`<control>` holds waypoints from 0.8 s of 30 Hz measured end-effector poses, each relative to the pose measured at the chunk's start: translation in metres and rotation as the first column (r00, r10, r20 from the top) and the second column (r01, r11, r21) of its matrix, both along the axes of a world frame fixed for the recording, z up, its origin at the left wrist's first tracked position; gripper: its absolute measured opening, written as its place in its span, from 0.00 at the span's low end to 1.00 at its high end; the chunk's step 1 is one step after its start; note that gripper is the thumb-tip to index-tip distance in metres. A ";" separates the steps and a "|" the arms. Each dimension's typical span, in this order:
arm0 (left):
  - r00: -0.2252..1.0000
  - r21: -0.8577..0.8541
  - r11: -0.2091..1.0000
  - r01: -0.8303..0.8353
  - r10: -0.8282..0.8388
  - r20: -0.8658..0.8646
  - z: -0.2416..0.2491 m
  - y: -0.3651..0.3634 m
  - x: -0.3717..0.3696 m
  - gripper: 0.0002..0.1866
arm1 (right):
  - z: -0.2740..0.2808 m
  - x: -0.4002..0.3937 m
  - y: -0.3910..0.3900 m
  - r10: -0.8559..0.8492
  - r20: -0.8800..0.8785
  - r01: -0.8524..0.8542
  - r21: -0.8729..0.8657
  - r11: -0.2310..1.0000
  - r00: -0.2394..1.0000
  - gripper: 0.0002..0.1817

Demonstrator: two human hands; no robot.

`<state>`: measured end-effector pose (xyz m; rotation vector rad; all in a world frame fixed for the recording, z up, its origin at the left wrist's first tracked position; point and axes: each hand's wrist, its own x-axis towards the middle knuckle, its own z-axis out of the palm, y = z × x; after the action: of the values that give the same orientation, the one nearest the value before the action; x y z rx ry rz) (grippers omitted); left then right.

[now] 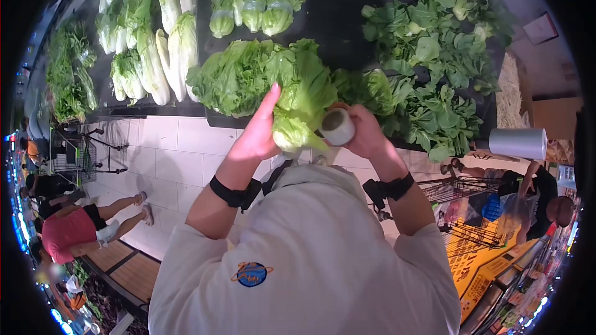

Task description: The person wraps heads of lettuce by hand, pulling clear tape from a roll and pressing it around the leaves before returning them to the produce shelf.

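A head of leafy green lettuce (304, 84) is held upright in front of my chest, its pale base toward me. My left hand (262, 131) grips it from the left, thumb pointing up along the leaves. In my right hand (367, 133) is a roll of tape (337, 126), pale and wide with a hollow core, right beside the lettuce base. More loose lettuce (233, 77) lies on the dark display shelf (344, 31) just beyond my left hand.
Bundled lettuces (254, 9) lie farther back, with napa cabbages (146, 56) to the left and bok choy (428, 56) to the right. A roll of plastic bags (518, 143) sits at the right edge. Shoppers with carts (459, 211) stand on both sides.
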<state>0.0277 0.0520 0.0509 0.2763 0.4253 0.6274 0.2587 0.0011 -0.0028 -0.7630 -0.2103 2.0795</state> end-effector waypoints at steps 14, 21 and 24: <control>0.981 0.229 0.973 -0.027 0.070 -0.182 -0.001 0.007 0.006 0.39 | 0.062 -0.009 -0.022 0.093 0.776 -0.471 0.278 0.837 0.624 0.15; 0.961 0.299 0.945 0.131 -0.047 -0.272 -0.023 0.005 -0.006 0.43 | 0.102 0.018 -0.009 0.081 0.572 -0.208 0.160 0.965 0.816 0.08; 0.957 0.331 0.922 0.202 -0.114 -0.267 -0.026 0.002 -0.005 0.45 | 0.116 0.015 0.005 -0.089 0.530 -0.004 0.172 0.985 0.843 0.08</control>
<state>0.0225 0.0538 0.0248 0.7335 0.5176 0.5085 0.2737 0.0057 0.1129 -1.2220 -0.6641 1.7329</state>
